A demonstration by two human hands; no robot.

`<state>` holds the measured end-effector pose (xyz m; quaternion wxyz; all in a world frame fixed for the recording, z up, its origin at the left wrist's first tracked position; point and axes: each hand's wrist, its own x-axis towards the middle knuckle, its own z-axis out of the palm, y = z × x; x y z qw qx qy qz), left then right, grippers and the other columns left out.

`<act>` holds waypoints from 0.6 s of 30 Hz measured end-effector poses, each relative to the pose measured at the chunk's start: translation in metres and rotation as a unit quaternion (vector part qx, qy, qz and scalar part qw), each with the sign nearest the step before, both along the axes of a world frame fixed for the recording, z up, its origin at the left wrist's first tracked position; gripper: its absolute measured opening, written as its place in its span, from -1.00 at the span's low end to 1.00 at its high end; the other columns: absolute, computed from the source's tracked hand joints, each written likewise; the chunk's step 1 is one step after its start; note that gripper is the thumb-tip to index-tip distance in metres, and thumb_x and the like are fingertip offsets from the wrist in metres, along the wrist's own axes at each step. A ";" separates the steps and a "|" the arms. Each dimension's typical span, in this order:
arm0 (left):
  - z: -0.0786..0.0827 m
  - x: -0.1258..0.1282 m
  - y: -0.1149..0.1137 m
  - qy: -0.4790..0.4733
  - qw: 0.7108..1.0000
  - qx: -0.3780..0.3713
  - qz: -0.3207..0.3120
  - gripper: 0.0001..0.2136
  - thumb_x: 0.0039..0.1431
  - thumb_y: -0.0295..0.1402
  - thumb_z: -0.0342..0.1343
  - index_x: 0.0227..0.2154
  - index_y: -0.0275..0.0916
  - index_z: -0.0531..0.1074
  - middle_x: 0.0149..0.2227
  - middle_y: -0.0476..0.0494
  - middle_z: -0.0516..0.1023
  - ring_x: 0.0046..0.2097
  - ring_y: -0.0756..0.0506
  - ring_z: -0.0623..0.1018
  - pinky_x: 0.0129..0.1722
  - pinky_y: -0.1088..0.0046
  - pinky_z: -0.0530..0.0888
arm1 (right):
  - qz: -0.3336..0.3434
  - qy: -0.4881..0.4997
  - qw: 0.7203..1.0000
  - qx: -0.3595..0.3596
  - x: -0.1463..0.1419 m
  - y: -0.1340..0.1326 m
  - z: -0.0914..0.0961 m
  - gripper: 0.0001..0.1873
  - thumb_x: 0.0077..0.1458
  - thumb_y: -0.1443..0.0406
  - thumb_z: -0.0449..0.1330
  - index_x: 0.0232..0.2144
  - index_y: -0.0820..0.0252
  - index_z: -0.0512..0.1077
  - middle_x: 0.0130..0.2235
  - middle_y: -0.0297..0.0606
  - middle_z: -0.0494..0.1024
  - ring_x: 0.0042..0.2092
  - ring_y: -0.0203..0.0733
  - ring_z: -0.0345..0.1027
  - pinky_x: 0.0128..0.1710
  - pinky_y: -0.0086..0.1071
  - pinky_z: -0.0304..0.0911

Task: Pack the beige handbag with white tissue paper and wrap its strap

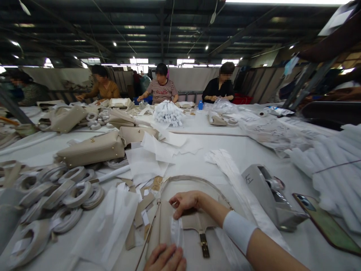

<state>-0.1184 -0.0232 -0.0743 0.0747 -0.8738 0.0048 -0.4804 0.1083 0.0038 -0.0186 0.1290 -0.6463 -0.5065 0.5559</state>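
Observation:
A cream handbag [194, 244] lies flat in front of me, its long strap curving round the far side. A dark gold metal clasp [204, 245] hangs on a tab at its middle. My right hand [187, 203] reaches across the bag's top left part, fingers curled and thumb bent down onto the upper end of a glossy white film strip [176, 233]. At the bottom edge, my left hand [166, 259] rests flat on the bag's lower left side, fingers stretched out and partly cut off by the frame.
Rolled strap coils [75, 197] and another cream handbag [91, 148] lie on the left. Paper sheets [149, 162] and card scraps [141, 207] are nearer. To the right sit a grey tape dispenser [270, 199], a phone [327, 222] and bundled white padding [335, 165]. Several co-workers sit opposite.

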 end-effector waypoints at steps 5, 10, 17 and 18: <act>0.005 0.001 0.004 0.017 1.000 0.012 -0.004 -0.64 0.33 -0.52 -0.18 -0.37 -0.15 0.52 -0.39 0.05 0.63 -0.36 0.05 0.60 0.04 0.46 0.41 | 0.002 -0.074 0.997 0.013 -0.014 0.003 -0.002 -0.10 -0.42 0.29 0.43 0.09 0.20 0.33 -0.02 -0.14 0.48 -0.16 -0.09 0.42 -0.25 -0.38 0.32; 0.009 0.002 0.003 -0.005 1.000 -0.013 -0.013 -0.65 0.35 -0.50 -0.15 -0.41 -0.17 0.51 -0.41 0.07 0.62 -0.39 0.06 0.59 -0.05 0.52 0.42 | -0.028 -0.141 0.977 0.155 -0.021 -0.006 -0.005 -0.70 -0.02 0.21 0.22 -0.22 0.24 0.52 -0.30 -0.31 0.55 -0.35 -0.24 0.36 -0.38 -0.47 0.21; 0.011 -0.005 0.005 0.019 0.999 0.008 -0.031 -0.66 0.34 -0.50 -0.16 -0.36 -0.18 0.53 -0.36 0.04 0.63 -0.32 0.03 0.60 -0.16 0.50 0.44 | -0.040 -0.210 0.954 0.211 -0.027 -0.036 -0.004 -0.74 0.12 0.23 0.07 -0.32 0.21 0.53 -0.34 -0.27 0.57 -0.30 -0.18 0.37 -0.32 -0.42 0.14; 0.009 -0.007 0.005 0.028 0.999 0.006 -0.035 -0.67 0.33 -0.50 -0.16 -0.33 -0.18 0.54 -0.34 0.02 0.63 -0.30 0.02 0.59 -0.14 0.48 0.44 | -0.039 -0.222 0.948 0.223 -0.030 -0.042 -0.005 -0.75 0.12 0.22 0.08 -0.28 0.18 0.52 -0.28 -0.25 0.58 -0.25 -0.14 0.39 -0.25 -0.39 0.15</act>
